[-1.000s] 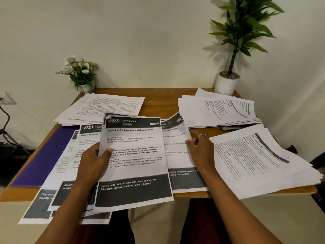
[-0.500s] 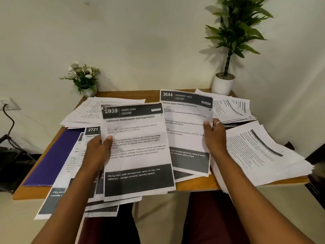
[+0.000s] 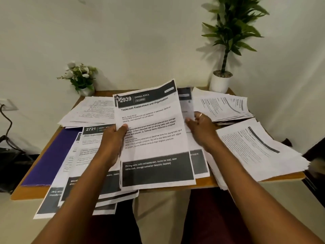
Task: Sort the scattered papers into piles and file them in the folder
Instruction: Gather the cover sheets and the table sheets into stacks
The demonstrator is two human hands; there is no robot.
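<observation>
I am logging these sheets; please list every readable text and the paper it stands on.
"2939 DINING AREA": dark header of the front sheet in the left hand.
"Tablecloth Replacement and Organization": its title.
"2721": header of the sheet lying on the table.
Too blurred: the rear sheet in the right hand, far left pile, far right pile, near right pile.
</observation>
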